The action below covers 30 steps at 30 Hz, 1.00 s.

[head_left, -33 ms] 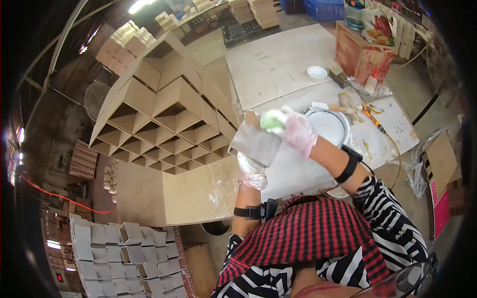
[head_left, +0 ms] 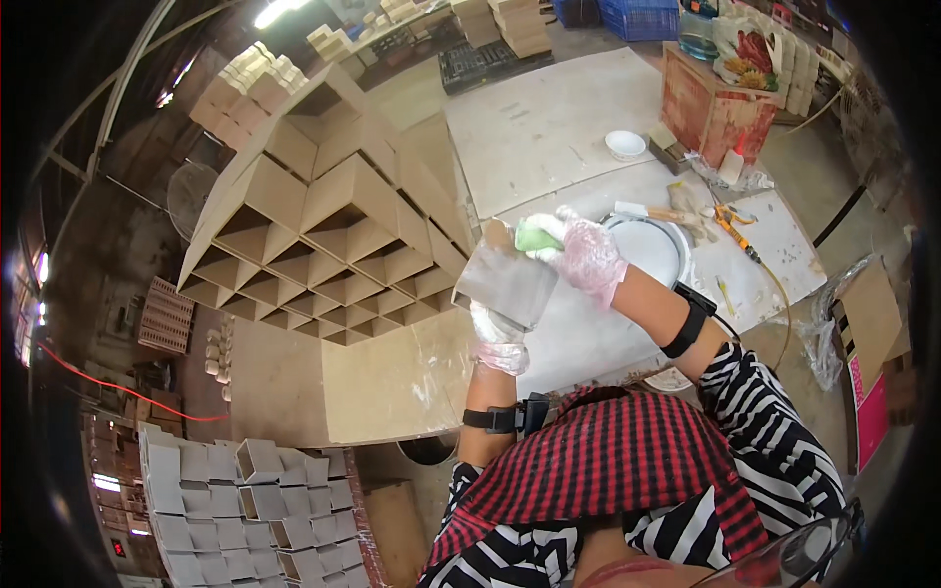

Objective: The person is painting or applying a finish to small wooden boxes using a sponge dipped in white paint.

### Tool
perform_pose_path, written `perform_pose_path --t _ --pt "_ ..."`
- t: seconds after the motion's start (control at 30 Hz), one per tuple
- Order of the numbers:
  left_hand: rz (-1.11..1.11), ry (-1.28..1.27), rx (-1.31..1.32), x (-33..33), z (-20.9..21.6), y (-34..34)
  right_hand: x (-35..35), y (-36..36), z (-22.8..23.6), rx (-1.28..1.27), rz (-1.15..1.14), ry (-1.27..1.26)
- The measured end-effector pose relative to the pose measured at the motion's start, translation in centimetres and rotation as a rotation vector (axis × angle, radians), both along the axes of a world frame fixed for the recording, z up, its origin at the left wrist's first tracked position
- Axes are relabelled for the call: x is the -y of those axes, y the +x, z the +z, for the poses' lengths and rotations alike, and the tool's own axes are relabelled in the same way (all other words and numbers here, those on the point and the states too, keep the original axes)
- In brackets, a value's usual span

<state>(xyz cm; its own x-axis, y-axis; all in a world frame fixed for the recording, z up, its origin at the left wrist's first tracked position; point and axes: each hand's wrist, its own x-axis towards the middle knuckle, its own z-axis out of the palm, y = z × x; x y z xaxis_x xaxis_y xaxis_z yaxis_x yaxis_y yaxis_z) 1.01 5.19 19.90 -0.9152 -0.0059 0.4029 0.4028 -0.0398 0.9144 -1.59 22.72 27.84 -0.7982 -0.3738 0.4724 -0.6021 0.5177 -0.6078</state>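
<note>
My left hand [head_left: 498, 341], in a white glove under clear plastic, holds up an open box [head_left: 505, 284] from its near side; its fingers are mostly hidden by the box. The box side facing me is coated wet grey-white, while a bare brown patch shows at its far corner. In my right hand [head_left: 586, 257], gloved and under pinkish plastic, is a green sponge [head_left: 535, 236], pressed at the box's far right edge. Just right of the hand lies a round pan [head_left: 655, 257] of whitish liquid.
Bare brown boxes [head_left: 343, 211] rise in a stepped stack at left. Coated grey boxes [head_left: 216, 500] fill a surface at lower left. Beyond the pan are a brush [head_left: 652, 212], orange-handled pliers [head_left: 730, 225], a white bowl [head_left: 625, 145] and a reddish crate [head_left: 711, 103].
My right hand and the sponge have shifted very slightly along the box's edge and look sharper. The left hand and box have barely moved.
</note>
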Motion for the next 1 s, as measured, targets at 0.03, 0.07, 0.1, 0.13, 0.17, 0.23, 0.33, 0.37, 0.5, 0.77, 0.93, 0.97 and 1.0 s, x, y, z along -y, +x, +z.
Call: perform_pose_path --t 0.03,0.07,0.1,0.13,0.17,0.23,0.33,0.37,0.5,0.77,0.93,0.97,1.0 --pt "0.157 -0.211 -0.017 -0.1 -0.1 -0.2 -0.5 -0.4 -0.3 -0.004 0.104 0.022" --pt "0.22 -0.277 -0.022 -0.3 0.1 -0.5 -1.0 -0.8 -0.7 0.044 0.107 0.081" --pt "0.128 -0.018 0.022 -0.6 0.3 -0.3 -1.3 -0.9 -1.4 0.028 0.126 0.092" --pt "0.037 0.239 0.064 -1.0 0.8 0.1 -1.3 -0.8 -2.1 -0.051 0.188 0.06" --pt "-0.055 0.495 0.105 -1.4 1.4 0.7 -1.2 -0.6 -2.8 -0.036 0.156 0.077" --pt "-0.327 0.996 0.127 -2.1 2.8 1.6 -0.5 0.0 -3.9 -0.042 0.226 0.205" --pt "-0.531 0.974 0.151 -2.0 4.0 2.5 0.5 0.0 -3.3 -0.181 0.427 0.165" --pt "-0.254 0.965 0.281 -2.4 3.7 2.6 0.9 -0.1 -2.4 -0.205 0.517 0.159" --pt "-0.196 0.977 0.321 -2.5 0.5 2.1 0.0 -1.8 2.7 -0.126 0.217 0.264" --pt "0.131 -0.176 -0.155 -1.4 -0.8 1.2 0.8 1.2 5.1 -0.191 0.48 0.576" --pt "-0.094 0.982 0.239 -4.0 -1.0 2.3 0.7 0.2 5.2 -0.384 0.194 0.235" --pt "-0.076 0.871 0.142 -4.4 -1.2 1.8 0.8 0.7 5.2 -0.399 0.155 0.188" --pt "-0.164 0.819 -0.027 -4.6 -1.5 1.4 0.7 1.1 5.5 -0.385 0.257 0.229"
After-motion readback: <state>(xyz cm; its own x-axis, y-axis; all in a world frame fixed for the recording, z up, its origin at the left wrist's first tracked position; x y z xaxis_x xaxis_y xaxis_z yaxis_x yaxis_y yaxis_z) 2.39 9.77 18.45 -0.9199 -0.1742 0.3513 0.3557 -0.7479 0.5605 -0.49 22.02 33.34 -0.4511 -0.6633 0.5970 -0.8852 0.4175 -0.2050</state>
